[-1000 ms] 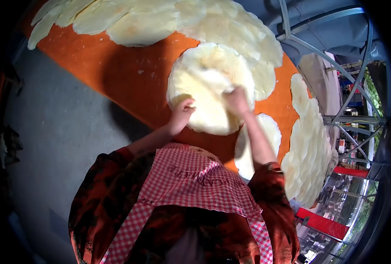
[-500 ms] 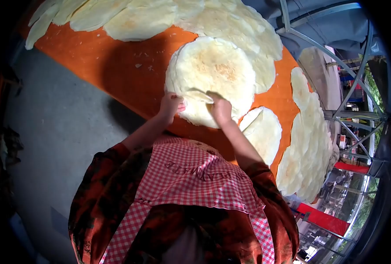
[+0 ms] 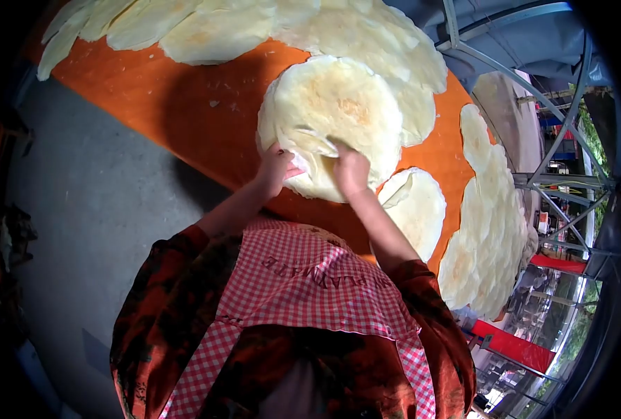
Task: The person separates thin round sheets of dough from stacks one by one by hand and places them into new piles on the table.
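A stack of round, pale flatbreads [image 3: 338, 98] lies on the orange surface [image 3: 205, 126], with light brown patches on its top sheet. At the stack's near left edge my left hand [image 3: 277, 167] is closed, pinching the edge of a thin sheet. My right hand [image 3: 352, 171] is closed on a raised fold of the same sheet, a little right of my left hand. Between both hands the sheet is lifted and wrinkled. Just right of my right forearm lies a separate flatbread [image 3: 418, 213] with a folded upper left edge.
Overlapping flatbreads [image 3: 219, 31] cover the far side of the orange surface. Another overlapping row [image 3: 485, 230] runs down the right. Metal frame bars [image 3: 558, 185] stand beyond it. Grey floor [image 3: 108, 202] shows at the left, and a checked apron [image 3: 310, 286] is below my hands.
My right hand has moved left from the stack's right side, nearer to my left hand. Both hands now pinch the sheet, where a fold has risen. The view has shifted slightly.
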`<action>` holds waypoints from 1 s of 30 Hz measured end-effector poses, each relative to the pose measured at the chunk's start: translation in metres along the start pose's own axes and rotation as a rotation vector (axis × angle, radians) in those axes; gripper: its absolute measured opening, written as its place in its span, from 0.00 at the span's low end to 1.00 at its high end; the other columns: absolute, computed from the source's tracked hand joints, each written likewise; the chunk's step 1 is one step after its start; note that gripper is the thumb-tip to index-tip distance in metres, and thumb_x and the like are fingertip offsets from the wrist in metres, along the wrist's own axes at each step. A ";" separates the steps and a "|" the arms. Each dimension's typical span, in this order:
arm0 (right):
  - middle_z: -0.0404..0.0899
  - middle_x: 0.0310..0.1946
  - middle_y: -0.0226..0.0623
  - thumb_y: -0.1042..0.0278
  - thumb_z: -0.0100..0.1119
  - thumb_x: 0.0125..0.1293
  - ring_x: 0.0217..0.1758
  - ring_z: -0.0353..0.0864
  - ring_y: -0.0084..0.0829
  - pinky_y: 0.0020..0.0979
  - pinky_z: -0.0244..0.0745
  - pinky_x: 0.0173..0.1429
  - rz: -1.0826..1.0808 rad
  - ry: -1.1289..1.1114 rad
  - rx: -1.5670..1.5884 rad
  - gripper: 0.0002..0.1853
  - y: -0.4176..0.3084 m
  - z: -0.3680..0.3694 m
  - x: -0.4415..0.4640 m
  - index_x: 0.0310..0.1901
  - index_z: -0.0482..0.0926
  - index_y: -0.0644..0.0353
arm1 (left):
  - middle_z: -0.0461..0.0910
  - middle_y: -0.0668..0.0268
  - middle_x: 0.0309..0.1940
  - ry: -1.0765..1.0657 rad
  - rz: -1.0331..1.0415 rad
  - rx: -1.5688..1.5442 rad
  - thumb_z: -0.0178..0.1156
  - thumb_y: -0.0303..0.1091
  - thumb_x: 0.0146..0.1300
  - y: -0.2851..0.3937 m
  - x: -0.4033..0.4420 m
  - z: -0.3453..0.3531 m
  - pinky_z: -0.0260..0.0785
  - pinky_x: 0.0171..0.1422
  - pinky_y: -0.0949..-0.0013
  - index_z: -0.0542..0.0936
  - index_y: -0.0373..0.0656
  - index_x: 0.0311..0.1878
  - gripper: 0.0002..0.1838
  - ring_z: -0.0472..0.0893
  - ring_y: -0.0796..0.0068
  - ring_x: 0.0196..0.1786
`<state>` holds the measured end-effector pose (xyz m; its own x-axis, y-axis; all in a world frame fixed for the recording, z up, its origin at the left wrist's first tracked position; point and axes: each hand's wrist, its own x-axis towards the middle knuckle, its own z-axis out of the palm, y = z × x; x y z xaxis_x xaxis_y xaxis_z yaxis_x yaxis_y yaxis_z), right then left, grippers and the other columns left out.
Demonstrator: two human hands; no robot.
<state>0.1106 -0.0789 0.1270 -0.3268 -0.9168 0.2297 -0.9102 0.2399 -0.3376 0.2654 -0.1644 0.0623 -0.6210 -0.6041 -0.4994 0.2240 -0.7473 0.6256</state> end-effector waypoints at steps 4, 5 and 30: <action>0.79 0.50 0.45 0.76 0.61 0.54 0.51 0.80 0.44 0.37 0.77 0.51 -0.186 -0.033 -0.024 0.23 0.004 0.036 -0.023 0.54 0.76 0.59 | 0.70 0.53 0.53 -0.039 -0.008 -0.053 0.47 0.24 0.64 0.000 -0.002 0.003 0.77 0.56 0.55 0.63 0.36 0.60 0.21 0.77 0.58 0.52; 0.79 0.51 0.45 0.74 0.61 0.54 0.52 0.79 0.44 0.36 0.76 0.52 -0.198 -0.014 -0.055 0.23 0.007 0.037 -0.023 0.55 0.76 0.59 | 0.70 0.54 0.53 -0.046 -0.015 -0.070 0.47 0.25 0.64 0.002 0.000 0.002 0.76 0.56 0.54 0.64 0.36 0.60 0.20 0.77 0.58 0.53; 0.83 0.34 0.49 0.69 0.60 0.58 0.37 0.83 0.38 0.32 0.75 0.46 0.308 -0.316 0.290 0.11 0.046 -0.056 0.089 0.42 0.84 0.59 | 0.75 0.53 0.48 0.492 0.577 0.910 0.62 0.21 0.54 0.008 0.043 -0.016 0.70 0.52 0.68 0.69 0.34 0.58 0.26 0.76 0.64 0.51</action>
<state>0.0251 -0.1320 0.1828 -0.4346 -0.8800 -0.1919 -0.6615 0.4564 -0.5951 0.2529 -0.2004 0.0360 -0.2029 -0.9776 -0.0560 -0.3641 0.0223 0.9311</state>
